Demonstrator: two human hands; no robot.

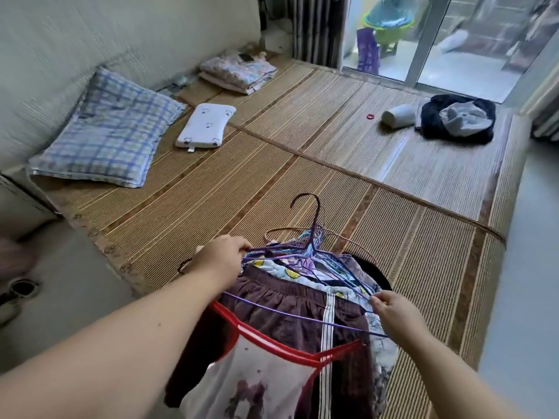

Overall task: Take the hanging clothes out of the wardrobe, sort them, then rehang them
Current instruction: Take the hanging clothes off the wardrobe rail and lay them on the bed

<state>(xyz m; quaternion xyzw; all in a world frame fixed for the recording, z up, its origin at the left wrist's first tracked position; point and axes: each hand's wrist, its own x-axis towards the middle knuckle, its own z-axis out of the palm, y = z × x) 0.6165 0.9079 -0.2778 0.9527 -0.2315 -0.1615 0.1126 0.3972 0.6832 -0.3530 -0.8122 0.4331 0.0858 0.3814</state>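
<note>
A pile of clothes on hangers lies at the near edge of the bed's bamboo mat. On top are maroon shorts with a white stripe, a white garment on a red hanger, and patterned fabric beneath. Several wire hangers with purple and blue hooks stick out at the far end. My left hand grips the hanger wires at the pile's left side. My right hand pinches a purple wire hanger at the right side.
A checked pillow and a small white pillow lie at the left. Folded bedding sits at the back. A dark heap of clothes, a white cylinder and a red ring lie far right. Glass doors beyond.
</note>
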